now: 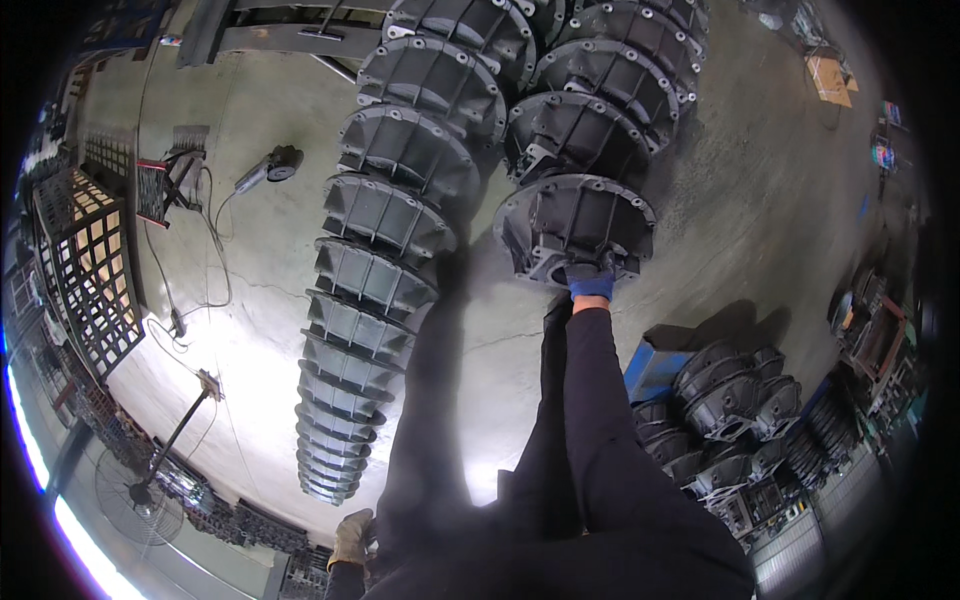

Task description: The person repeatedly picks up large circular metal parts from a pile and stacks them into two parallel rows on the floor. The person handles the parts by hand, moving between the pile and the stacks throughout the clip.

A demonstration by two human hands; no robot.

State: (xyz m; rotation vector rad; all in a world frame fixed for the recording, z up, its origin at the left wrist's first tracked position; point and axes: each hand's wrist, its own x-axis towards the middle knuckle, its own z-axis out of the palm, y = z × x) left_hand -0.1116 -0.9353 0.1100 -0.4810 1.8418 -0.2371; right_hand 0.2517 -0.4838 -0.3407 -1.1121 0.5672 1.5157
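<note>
My right hand [591,282], in a blue glove with dark fingers, grips the near lower rim of a dark cast-metal bell housing [585,215]. This housing is the nearest of a row of similar ribbed, flanged castings running away from me. Part of the fingers is hidden at the rim. Low on the left, my left hand [350,538] wears a tan glove and hangs beside my leg, away from the castings. Its fingers are too unclear to read.
A long left-hand row of bell housings [385,215] stands alongside. An angle grinder [268,170] with its cable lies on the floor at left, near a lattice crate [95,270]. A standing fan [140,495] is lower left. More housings [720,400] are piled beside a blue box [655,365].
</note>
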